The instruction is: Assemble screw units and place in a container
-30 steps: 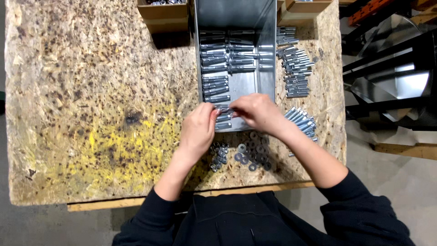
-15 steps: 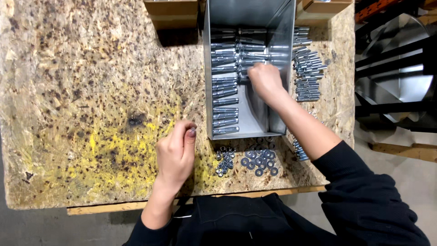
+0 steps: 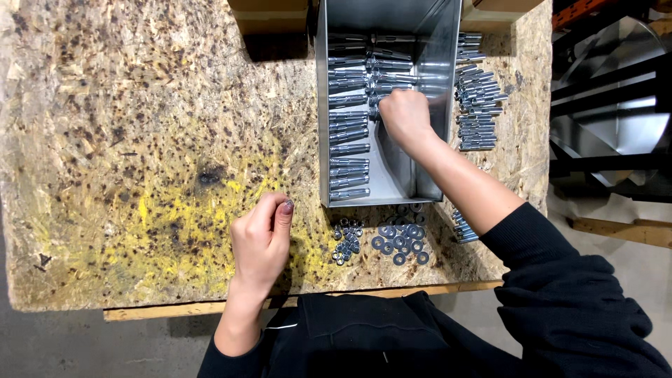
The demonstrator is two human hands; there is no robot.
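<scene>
Two bare hands work over a chipboard table (image 3: 126,126) stained with yellow paint toward seven o'clock. Furthest left, the left hand (image 3: 260,238) rests on the board at about seven o'clock from the tray, fingers curled in and pressed together, the thumb lying against the forefinger; whether it pinches anything I cannot tell. At three o'clock from that hand, just beside it, lies a small heap of nuts (image 3: 346,241), and next to them a cluster of flat washers (image 3: 402,238), both sitting just below the tray's near edge. Above them stands an open metal tray (image 3: 427,171), with sleeve anchor bolts (image 3: 348,133) lined up in a column along its left side and more across the far end. The right hand (image 3: 404,119) reaches inside the tray, fingers bunched together over the bolts in the middle; what they grip is hidden beneath the knuckles. At three o'clock from the tray, a loose row of bolts (image 3: 477,105) lies on the board, well apart from the hand.
</scene>
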